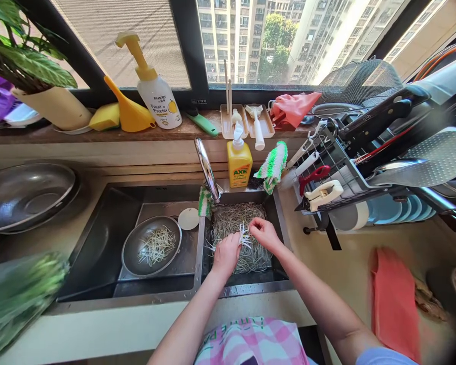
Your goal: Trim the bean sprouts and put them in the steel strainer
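The largest thing in this kitchen is the window (247, 45), which goes along the far side from eleven to two o'clock, and behind its glass there are tall buildings with some green trees. Below it runs a brown sill (117, 136), and the pale counter (144, 319) lies around the dark double sink (99, 243). At two to three o'clock stands a metal rack (329, 137), crowded with knives and utensils, and blue plates (399, 209) stand under it. At nine o'clock a wide dark pan (26, 195) rests on the counter; at eight o'clock there is a plastic bag with green vegetables (23, 294), and at four o'clock a red cloth (397, 304). The potted plant (53, 106) is at ten o'clock on the sill. In the left basin, at eight o'clock, sits a round bowl (131, 251) with some pale sprouts (157, 246). A yellow bottle (239, 165) stands behind the right basin, at twelve o'clock. In this basin many thin sprouts (237, 215) are spread. Over them, at six o'clock, the left hand (227, 253) is closed around a small bunch of white sprouts (244, 237). The right hand (265, 233), at five o'clock, has its fingertips drawn together just beside the bunch; I cannot tell if it pinches a sprout.
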Available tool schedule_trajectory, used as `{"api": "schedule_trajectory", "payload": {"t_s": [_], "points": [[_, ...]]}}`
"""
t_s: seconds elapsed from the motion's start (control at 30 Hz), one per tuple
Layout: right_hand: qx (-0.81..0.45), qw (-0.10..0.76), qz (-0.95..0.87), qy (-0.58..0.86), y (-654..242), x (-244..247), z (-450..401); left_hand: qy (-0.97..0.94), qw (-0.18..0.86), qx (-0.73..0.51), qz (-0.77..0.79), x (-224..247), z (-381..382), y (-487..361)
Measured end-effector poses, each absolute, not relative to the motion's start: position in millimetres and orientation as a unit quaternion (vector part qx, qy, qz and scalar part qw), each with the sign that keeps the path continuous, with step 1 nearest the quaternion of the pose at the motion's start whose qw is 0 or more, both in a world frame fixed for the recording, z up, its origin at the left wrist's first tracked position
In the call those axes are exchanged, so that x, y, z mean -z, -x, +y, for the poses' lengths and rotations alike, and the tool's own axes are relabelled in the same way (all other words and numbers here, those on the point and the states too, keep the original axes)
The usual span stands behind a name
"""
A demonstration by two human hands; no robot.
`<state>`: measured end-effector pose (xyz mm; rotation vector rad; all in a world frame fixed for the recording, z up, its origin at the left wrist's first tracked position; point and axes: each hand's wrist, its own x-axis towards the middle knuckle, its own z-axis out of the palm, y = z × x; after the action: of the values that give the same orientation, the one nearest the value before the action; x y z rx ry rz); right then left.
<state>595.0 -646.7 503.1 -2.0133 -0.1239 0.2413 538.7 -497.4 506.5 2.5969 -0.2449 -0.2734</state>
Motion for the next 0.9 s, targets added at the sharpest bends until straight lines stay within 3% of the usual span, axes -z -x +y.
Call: {"api": "schedule_trajectory", "payload": {"t_s": [0.13,0.47,0.9], "points": [[-0.140,0.593,-0.081,0.789,-598,-513,-654,-0.904,0.392,0.136,-0.099,-501,-493,-541],[-0.167,0.449,-0.361,0.801,-610,-542,-671,-0.675,0.647,0.344,-0.081,-510,-490,-543],[-0.195,0.453,-0.374,0.786,-608,-541,-662,-0.572,0.697,0.424,-0.083,-510,-485,-544]]}}
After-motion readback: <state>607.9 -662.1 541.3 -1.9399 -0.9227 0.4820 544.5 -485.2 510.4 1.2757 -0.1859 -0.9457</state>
